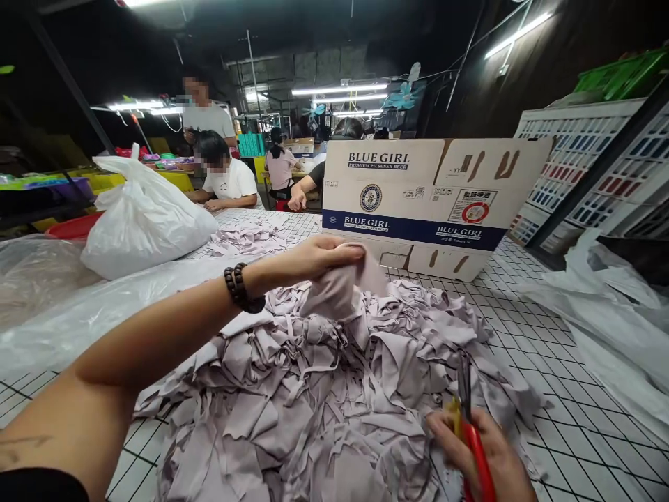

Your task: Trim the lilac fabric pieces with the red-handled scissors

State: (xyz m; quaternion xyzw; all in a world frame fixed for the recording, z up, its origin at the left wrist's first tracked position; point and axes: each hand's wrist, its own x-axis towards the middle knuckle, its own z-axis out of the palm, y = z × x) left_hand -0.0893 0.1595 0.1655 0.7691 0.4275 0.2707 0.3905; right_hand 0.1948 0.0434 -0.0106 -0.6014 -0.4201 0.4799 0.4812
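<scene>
My left hand, with a dark beaded bracelet on its wrist, is closed on a pale mauve piece of fabric. The fabric hangs folded from the fingers, above a wide pile of similar fabric pieces. Low on the right, my right hand grips a pair of scissors with red handles. Their dark blades point up and away from me, close over the right part of the pile. Something yellow shows by the fingers at the scissors' pivot.
Behind the pile a white and blue beer carton stands on the grid-patterned table. A full white plastic bag and clear sheeting lie left, more plastic right. Stacked crates line the right side. Several people sit or stand beyond.
</scene>
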